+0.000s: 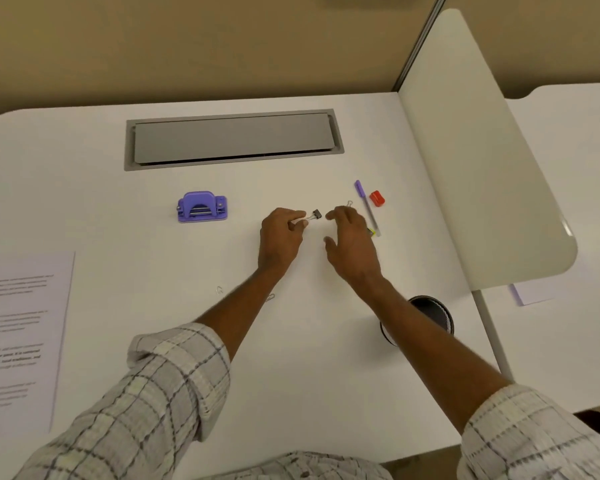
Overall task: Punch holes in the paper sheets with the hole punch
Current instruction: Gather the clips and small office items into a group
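while the left hand (280, 237) pinches the wire handles of a small black binder clip (316, 214) between thumb and fingertips, its grip closed on that clip over the white bench (291, 358), the right hand (351, 242) hangs just beside it with a loose, spread grip, fingers lightly bent and holding nothing. the purple hole punch (202, 206) stands untouched on the bench to the left of both hands, apart from them, in front of a grey cable flap (232, 140). any marking on it is too small to tell. the paper sheets (21, 334) lie at the bench's left edge, well apart from the punch; their printed lines are too blurred to read. right of the right hand lie a purple pen (365, 202), a red block (377, 198) and a wire paper clip (350, 203). a black cup (433, 315) stands partly behind the right forearm.
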### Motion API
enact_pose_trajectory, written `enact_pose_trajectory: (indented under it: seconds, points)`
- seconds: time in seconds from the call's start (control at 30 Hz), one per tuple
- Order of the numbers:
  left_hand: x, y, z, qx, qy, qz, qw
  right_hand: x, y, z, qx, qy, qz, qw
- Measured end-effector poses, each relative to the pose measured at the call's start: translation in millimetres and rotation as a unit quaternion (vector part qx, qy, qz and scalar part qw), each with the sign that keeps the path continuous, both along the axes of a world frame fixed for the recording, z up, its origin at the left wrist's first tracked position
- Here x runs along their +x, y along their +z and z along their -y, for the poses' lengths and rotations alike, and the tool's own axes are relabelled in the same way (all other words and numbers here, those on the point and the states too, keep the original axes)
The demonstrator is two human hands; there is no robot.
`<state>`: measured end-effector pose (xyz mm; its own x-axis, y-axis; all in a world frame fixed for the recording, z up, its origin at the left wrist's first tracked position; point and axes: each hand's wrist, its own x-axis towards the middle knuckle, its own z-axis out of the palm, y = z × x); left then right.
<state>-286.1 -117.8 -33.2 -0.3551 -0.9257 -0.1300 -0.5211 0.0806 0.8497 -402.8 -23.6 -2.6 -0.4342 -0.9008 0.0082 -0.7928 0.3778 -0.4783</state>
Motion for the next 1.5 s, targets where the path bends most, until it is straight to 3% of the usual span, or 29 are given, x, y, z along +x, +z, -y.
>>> enact_pose_trajectory:
  seconds: [0.27, 0.4, 0.63, 0.8, 1.0, 1.07, 1.17, 1.2, 1.27, 1.33, 1.37, 1.4, 1.5]
  points:
    - [121.4, -11.4, -15.3, -0.040, -0.022, 0.067, 0.997, 88.4, -27.2, -39.3, 0.016, 0.146, 0.029, 0.989]
    - [181.1, -21.8, -28.0, -0.094, -0.086, 0.095, 0.987, 112.2, -37.6, -54.4, 0.028, 0.188, 0.017, 0.982]
    - [229.3, -29.6, -47.6, -0.149, -0.173, 0.126, 0.965, 123.9, -45.6, -63.1, 0.008, 0.169, -0.018, 0.985]
    - [236.7, -28.2, -48.9, -0.165, -0.166, 0.121, 0.965, 130.5, -51.5, -64.5, -0.012, 0.135, -0.034, 0.990]
    - [223.6, -14.4, -36.4, -0.188, -0.227, 0.225, 0.929, 138.1, -52.2, -64.0, -0.010, 0.124, -0.107, 0.986]
    - [221.7, -13.4, -35.0, -0.213, -0.247, 0.241, 0.914, 142.4, -49.6, -65.5, -0.016, 0.106, -0.070, 0.992]
    - [223.7, -17.3, -34.4, -0.261, -0.255, 0.254, 0.896, 153.4, -40.2, -65.9, -0.034, 0.040, 0.078, 0.996]
    - [225.3, -20.6, -34.4, -0.270, -0.240, 0.242, 0.900, 156.4, -35.9, -65.1, -0.034, 0.008, 0.143, 0.989]
    - [228.2, -20.5, -38.1, -0.217, -0.150, 0.177, 0.948, 161.6, -28.3, -63.4, -0.027, -0.068, 0.293, 0.953]
    - [231.9, -14.1, -42.0, -0.081, 0.003, 0.064, 0.995, 165.7, -23.0, -63.3, -0.018, -0.122, 0.423, 0.898]
    - [234.5, -10.8, -41.8, -0.008, 0.081, -0.009, 0.997, 166.8, -21.4, -62.6, -0.015, -0.129, 0.456, 0.881]
    - [238.2, -8.0, -41.2, 0.071, 0.147, -0.086, 0.983, 167.4, -21.0, -61.6, -0.010, -0.126, 0.477, 0.870]
    - [255.5, 5.0, -42.9, 0.269, 0.239, -0.299, 0.884, 170.9, -22.3, -55.9, 0.010, -0.115, 0.539, 0.834]
